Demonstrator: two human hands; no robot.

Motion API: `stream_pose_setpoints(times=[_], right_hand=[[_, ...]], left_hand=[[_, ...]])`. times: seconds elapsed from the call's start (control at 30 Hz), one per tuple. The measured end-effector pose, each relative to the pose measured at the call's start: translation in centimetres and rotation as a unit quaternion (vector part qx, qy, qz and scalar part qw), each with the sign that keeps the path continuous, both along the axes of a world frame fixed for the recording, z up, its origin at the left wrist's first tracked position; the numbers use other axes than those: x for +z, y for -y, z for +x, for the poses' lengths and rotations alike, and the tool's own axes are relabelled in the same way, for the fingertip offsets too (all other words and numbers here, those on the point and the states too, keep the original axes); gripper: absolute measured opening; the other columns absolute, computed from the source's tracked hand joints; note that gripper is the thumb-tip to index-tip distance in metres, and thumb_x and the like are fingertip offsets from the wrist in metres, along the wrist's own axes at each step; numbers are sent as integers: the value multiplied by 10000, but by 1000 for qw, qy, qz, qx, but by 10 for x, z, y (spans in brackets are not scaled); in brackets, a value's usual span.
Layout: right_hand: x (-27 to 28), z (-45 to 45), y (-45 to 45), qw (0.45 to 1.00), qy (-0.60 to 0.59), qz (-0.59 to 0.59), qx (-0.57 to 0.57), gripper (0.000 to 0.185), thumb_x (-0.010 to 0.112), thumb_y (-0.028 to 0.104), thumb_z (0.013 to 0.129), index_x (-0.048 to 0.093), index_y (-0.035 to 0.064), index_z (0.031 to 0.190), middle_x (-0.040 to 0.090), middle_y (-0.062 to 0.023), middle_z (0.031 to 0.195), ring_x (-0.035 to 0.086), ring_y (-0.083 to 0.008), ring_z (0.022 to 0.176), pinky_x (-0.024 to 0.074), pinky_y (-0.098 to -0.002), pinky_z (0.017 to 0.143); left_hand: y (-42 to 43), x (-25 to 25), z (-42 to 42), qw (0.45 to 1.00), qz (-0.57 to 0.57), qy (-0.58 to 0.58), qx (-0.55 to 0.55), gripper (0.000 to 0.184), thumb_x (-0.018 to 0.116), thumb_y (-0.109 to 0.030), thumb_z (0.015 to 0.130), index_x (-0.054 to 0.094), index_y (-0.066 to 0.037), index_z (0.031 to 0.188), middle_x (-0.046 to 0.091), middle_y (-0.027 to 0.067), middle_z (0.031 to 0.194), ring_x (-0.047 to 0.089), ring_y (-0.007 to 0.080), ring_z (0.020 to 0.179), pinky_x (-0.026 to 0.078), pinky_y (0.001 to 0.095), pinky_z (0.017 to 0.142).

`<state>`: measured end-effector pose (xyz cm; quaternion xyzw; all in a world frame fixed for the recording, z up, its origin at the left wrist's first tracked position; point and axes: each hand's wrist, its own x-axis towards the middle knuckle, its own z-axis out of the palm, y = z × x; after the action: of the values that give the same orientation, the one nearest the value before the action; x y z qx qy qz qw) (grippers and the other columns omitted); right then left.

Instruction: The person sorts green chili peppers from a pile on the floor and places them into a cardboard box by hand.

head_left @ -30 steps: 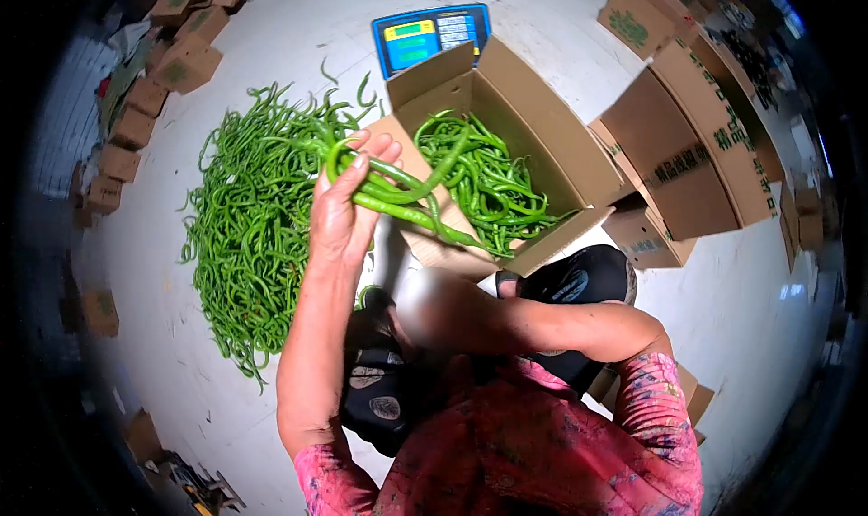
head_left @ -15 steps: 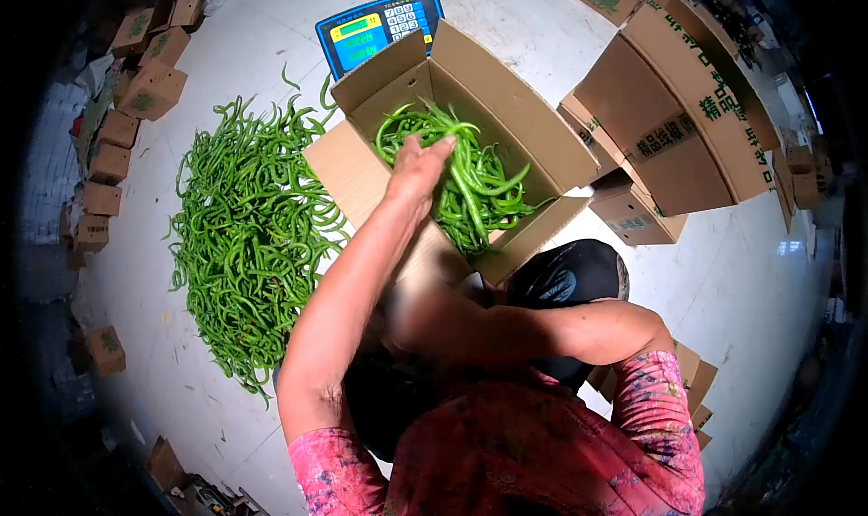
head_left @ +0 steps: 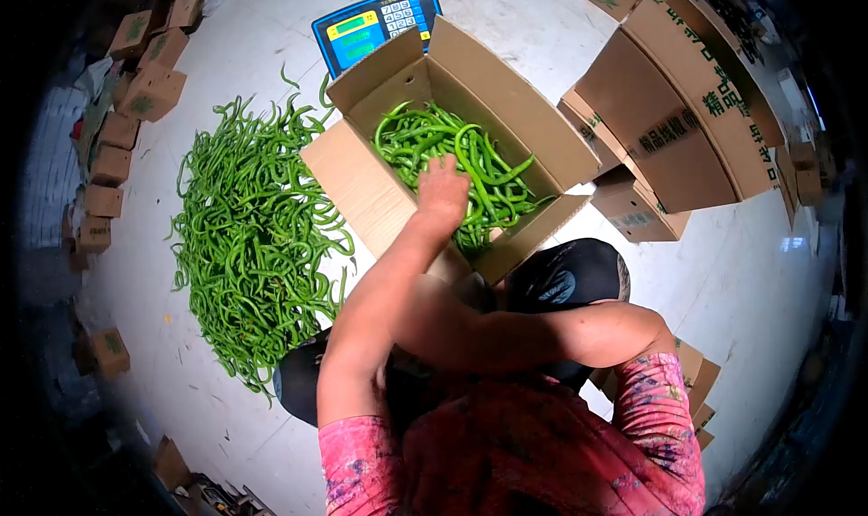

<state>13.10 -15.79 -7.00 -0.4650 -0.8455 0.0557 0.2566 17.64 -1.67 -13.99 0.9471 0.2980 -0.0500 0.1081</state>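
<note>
An open cardboard box (head_left: 364, 186) stands tilted in front of me, partly filled with long green chili peppers (head_left: 497, 174). My left hand (head_left: 443, 191) is inside it, resting on the peppers near the box's left wall. Its fingers are bent downward and their tips are hidden, so I cannot tell whether they grip any. My right forearm crosses under the left one, which hides the right hand along with a blurred patch. To the left of the box, a large heap of the same peppers (head_left: 253, 245) lies on the floor.
A blue digital scale display (head_left: 366, 30) stands just behind the box. Large printed cartons (head_left: 665, 118) are stacked to the right. Small boxes (head_left: 154, 89) line the far left side. My dark-clothed knee (head_left: 570, 276) is close to the box's near corner.
My left hand has moved down and slightly right within the box. The bunch of peppers by it has spread out over the others. My left elbow has shifted right.
</note>
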Motion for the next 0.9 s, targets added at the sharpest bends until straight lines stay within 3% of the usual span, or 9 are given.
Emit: stream_pose_setpoints(times=[0.17, 0.4, 0.5, 0.53, 0.6, 0.73, 0.77, 0.8, 0.9], right_hand=[[1, 6, 2, 998, 25, -57, 30, 201, 574, 174, 774, 576, 51, 935, 552, -87, 819, 537, -202, 703, 409, -367, 635], [-2, 1, 4, 980, 121, -155, 35, 315, 554, 210, 866, 561, 41, 1131, 602, -120, 986, 579, -203, 837, 456, -364, 784], [-16, -11, 12, 919, 324, -224, 24, 363, 546, 226, 905, 555, 37, 1215, 624, -134, 1057, 598, -203, 894, 476, -363, 848], [-3, -2, 12, 937, 221, -266, 53, 343, 542, 212, 892, 570, 47, 1191, 630, -136, 1046, 606, -219, 887, 474, -384, 848], [16, 13, 11, 938, 69, -323, 105, 323, 539, 196, 874, 584, 54, 1161, 633, -135, 1026, 613, -235, 881, 474, -401, 840], [22, 20, 12, 952, 75, -276, 114, 322, 544, 192, 857, 581, 38, 1137, 625, -128, 985, 606, -234, 884, 481, -388, 812], [25, 21, 10, 954, 90, -260, 120, 321, 545, 192, 853, 580, 35, 1131, 623, -126, 975, 604, -234, 884, 483, -384, 806], [26, 19, 11, 954, 114, -249, 123, 321, 546, 191, 849, 580, 31, 1125, 621, -124, 965, 602, -233, 885, 484, -381, 799], [29, 19, 10, 934, 224, -239, 145, 321, 549, 188, 836, 577, 19, 1108, 615, -119, 935, 597, -233, 886, 489, -370, 778]], left_hand=[[25, -41, -1, 965, -151, -45, -210, 182, 564, -75, 785, 691, -38, 910, 573, 183, 1055, 541, 351, 1045, 498, 479, 836], [20, 14, 6, 963, -90, 255, -16, 261, 571, -32, 766, 589, -14, 1026, 550, 190, 1009, 542, 351, 957, 479, 483, 770], [22, 7, 19, 968, -35, 241, -61, 299, 650, -113, 791, 581, -43, 1074, 541, 162, 1057, 504, 332, 1022, 410, 462, 832], [23, -7, 21, 966, -3, 245, -85, 305, 648, -123, 793, 585, -52, 1082, 543, 150, 1051, 500, 324, 1031, 401, 462, 836], [24, -29, 23, 986, 7, 72, -150, 282, 628, -182, 802, 634, -99, 1072, 555, 127, 1064, 498, 283, 1059, 374, 451, 877], [47, 19, 19, 955, 22, -143, -259, 272, 579, -236, 858, 679, -69, 1048, 569, 117, 1115, 486, 233, 1109, 348, 459, 960], [48, 31, 18, 943, 18, -201, -266, 364, 559, -259, 884, 617, -47, 1174, 546, 114, 1171, 476, 239, 1127, 332, 474, 1002], [53, -13, 12, 973, 36, -87, -212, 383, 571, -209, 876, 552, -32, 1215, 514, 108, 1204, 475, 279, 1131, 325, 477, 1029], [32, 17, -11, 969, -146, 119, -160, 317, 624, -157, 843, 533, -13, 1110, 504, 190, 1076, 509, 339, 1055, 451, 446, 899]])
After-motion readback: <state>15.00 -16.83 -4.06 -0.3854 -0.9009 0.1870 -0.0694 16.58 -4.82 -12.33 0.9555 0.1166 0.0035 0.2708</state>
